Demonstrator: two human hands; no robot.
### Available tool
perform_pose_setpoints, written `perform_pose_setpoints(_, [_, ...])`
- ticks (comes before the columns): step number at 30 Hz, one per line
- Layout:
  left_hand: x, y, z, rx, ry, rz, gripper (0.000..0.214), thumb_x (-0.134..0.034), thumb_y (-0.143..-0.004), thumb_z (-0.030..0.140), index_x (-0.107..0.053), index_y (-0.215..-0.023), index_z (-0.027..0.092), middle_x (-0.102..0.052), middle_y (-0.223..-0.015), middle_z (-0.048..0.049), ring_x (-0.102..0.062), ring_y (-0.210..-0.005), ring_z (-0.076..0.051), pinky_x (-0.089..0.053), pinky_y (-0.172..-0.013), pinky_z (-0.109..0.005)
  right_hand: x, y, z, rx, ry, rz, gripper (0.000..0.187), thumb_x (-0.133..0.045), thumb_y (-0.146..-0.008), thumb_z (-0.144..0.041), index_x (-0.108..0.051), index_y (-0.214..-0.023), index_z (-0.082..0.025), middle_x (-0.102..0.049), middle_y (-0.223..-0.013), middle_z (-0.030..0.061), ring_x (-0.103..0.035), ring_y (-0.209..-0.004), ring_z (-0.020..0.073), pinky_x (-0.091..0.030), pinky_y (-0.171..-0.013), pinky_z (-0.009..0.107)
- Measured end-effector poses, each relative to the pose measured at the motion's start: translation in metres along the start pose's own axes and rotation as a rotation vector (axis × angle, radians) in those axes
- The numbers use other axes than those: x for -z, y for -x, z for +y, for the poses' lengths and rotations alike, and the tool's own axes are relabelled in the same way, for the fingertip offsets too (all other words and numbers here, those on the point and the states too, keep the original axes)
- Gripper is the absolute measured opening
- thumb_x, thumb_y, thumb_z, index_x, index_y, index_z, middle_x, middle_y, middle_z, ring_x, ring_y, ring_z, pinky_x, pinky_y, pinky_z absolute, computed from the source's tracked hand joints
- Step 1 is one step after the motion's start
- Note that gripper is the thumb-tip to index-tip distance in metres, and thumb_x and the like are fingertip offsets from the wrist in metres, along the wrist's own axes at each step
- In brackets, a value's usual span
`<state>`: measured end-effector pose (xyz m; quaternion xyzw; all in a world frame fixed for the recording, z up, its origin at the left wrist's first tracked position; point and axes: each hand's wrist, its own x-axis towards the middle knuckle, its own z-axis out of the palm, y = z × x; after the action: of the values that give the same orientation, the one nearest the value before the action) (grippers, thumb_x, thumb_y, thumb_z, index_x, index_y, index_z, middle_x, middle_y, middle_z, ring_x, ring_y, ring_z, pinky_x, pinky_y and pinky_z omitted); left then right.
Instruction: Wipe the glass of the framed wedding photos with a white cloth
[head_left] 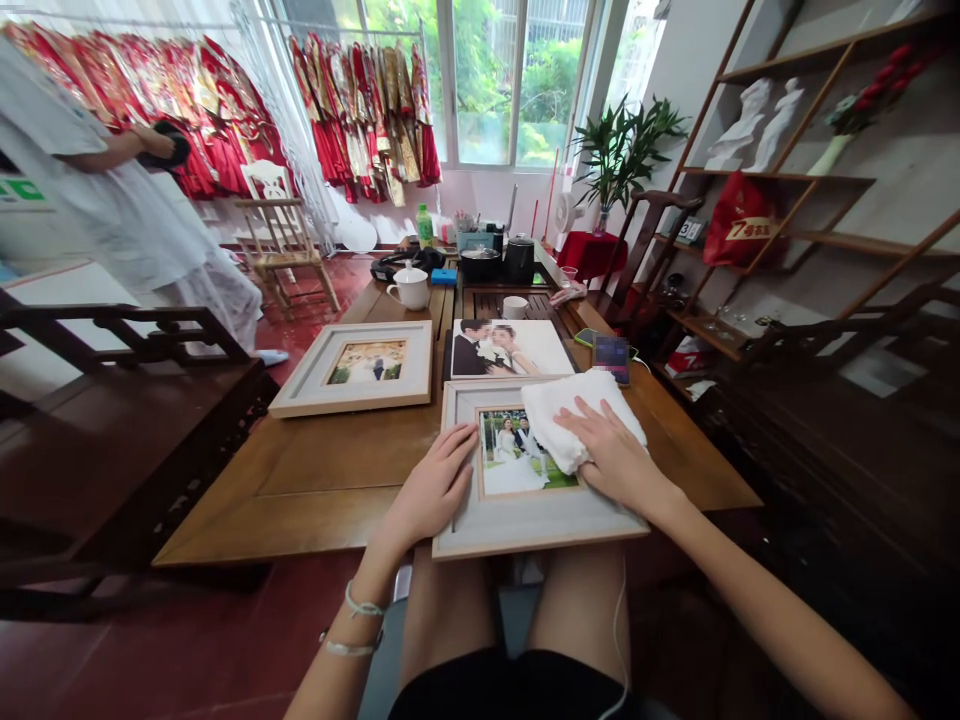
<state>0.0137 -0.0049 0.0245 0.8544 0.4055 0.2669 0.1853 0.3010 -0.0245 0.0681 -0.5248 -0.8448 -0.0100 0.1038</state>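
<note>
My left hand (435, 490), flat with fingers together, steadies the photo frame (525, 520) at its 9 o'clock edge while my right hand (615, 455) presses the white cloth (574, 410) open-palmed on it, and since the frame overhangs the surface (330, 480) at 6 o'clock, I judge hard pressure could tip it.

daylight floods in from the window (487, 90) at the back. the wooden table (337, 470) is softly, evenly lit; the white cloth (570, 405) looks bright yet textured. the shelving (784, 178) on the right lies dim, its lines bowed by wide-angle distortion.
</note>
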Motion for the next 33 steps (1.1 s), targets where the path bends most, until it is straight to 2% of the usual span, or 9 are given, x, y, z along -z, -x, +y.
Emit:
perform_pose_setpoints(4, [0.000, 0.000, 0.001, 0.008, 0.000, 0.002, 0.045, -0.036, -0.098, 0.026, -0.045, -0.141, 0.017, -0.041, -0.150, -0.0082, -0.030, -0.142, -0.024, -0.026, -0.119, -0.048, 0.005, 0.015, -0.036, 0.087, -0.023, -0.056, 0.064, -0.051, -0.066, -0.009, -0.054, -0.129, -0.001, -0.056, -0.134, 0.0221, -0.039, -0.135, 0.0335, -0.022, -0.116, 0.051])
perform_pose_setpoints(9, [-0.001, -0.001, 0.003, 0.002, 0.072, 0.041, 0.043, -0.032, -0.099, 0.026, -0.050, -0.138, 0.018, -0.045, -0.147, -0.0086, -0.033, -0.140, -0.023, -0.027, -0.118, -0.048, 0.007, 0.025, -0.083, 0.252, -0.340, -0.103, 0.061, -0.051, -0.064, -0.011, -0.057, -0.125, -0.010, -0.060, -0.131, 0.0166, -0.043, -0.133, 0.0281, -0.026, -0.115, 0.047])
perform_pose_setpoints(13, [-0.003, -0.001, 0.001, 0.038, 0.155, 0.079, 0.044, -0.029, -0.099, 0.026, -0.051, -0.137, 0.017, -0.047, -0.145, -0.0090, -0.035, -0.139, -0.022, -0.027, -0.119, -0.048, 0.008, 0.011, -0.100, 0.204, -0.491, -0.084, 0.047, -0.049, -0.066, -0.012, -0.062, -0.110, -0.014, -0.067, -0.117, 0.0141, -0.056, -0.119, 0.0267, -0.032, -0.110, 0.042])
perform_pose_setpoints(15, [-0.005, -0.001, -0.001, 0.044, 0.184, 0.094, 0.044, -0.029, -0.100, 0.028, -0.052, -0.135, 0.017, -0.048, -0.145, -0.0088, -0.036, -0.138, -0.022, -0.026, -0.119, -0.048, 0.009, 0.008, -0.110, 0.149, -0.466, -0.082, 0.040, -0.049, -0.067, -0.013, -0.063, -0.104, -0.015, -0.069, -0.111, 0.0129, -0.061, -0.109, 0.0265, -0.036, -0.107, 0.041])
perform_pose_setpoints(17, [-0.005, 0.000, -0.002, 0.036, 0.203, 0.108, 0.044, -0.028, -0.100, 0.030, -0.054, -0.133, 0.017, -0.049, -0.144, -0.0085, -0.037, -0.137, -0.022, -0.026, -0.119, -0.047, 0.009, 0.009, -0.124, 0.121, -0.395, -0.086, 0.040, -0.051, -0.067, -0.015, -0.063, -0.105, -0.012, -0.068, -0.109, 0.0145, -0.060, -0.109, 0.0281, -0.036, -0.106, 0.041])
perform_pose_setpoints(21, [-0.005, 0.001, -0.002, 0.036, 0.197, 0.119, 0.046, -0.025, -0.100, 0.031, -0.054, -0.133, 0.017, -0.049, -0.143, -0.0090, -0.037, -0.137, -0.022, -0.026, -0.119, -0.047, 0.008, 0.012, -0.144, 0.221, -0.207, -0.144, 0.044, -0.054, -0.072, -0.020, -0.060, -0.113, -0.005, -0.064, -0.115, 0.0215, -0.052, -0.117, 0.0339, -0.036, -0.105, 0.046])
perform_pose_setpoints(26, [-0.003, 0.000, 0.002, 0.026, 0.105, 0.061, 0.045, -0.028, -0.101, 0.030, -0.051, -0.136, 0.016, -0.046, -0.146, -0.0086, -0.033, -0.139, -0.023, -0.026, -0.119, -0.048, 0.022, 0.011, -0.131, 0.268, -0.056, -0.252, 0.035, -0.052, -0.074, -0.014, -0.063, -0.107, -0.009, -0.064, -0.110, 0.0190, -0.056, -0.107, 0.0319, -0.040, -0.098, 0.049])
perform_pose_setpoints(30, [-0.002, -0.001, 0.002, 0.007, 0.045, 0.043, 0.043, -0.034, -0.099, 0.029, -0.050, -0.137, 0.017, -0.045, -0.147, -0.0083, -0.033, -0.140, -0.023, -0.027, -0.119, -0.046, 0.041, 0.026, -0.098, 0.158, 0.004, -0.333, 0.036, -0.051, -0.068, -0.006, -0.066, -0.100, -0.011, -0.066, -0.104, 0.0166, -0.060, -0.101, 0.0312, -0.044, -0.093, 0.046])
perform_pose_setpoints(33, [-0.002, -0.001, 0.002, -0.002, 0.026, 0.037, 0.043, -0.036, -0.098, 0.027, -0.050, -0.137, 0.015, -0.044, -0.147, -0.0095, -0.033, -0.140, -0.024, -0.027, -0.119, -0.045, 0.052, 0.043, -0.070, 0.050, 0.036, -0.335, 0.039, -0.049, -0.067, -0.003, -0.069, -0.099, -0.013, -0.067, -0.106, 0.0161, -0.061, -0.103, 0.0319, -0.045, -0.093, 0.045])
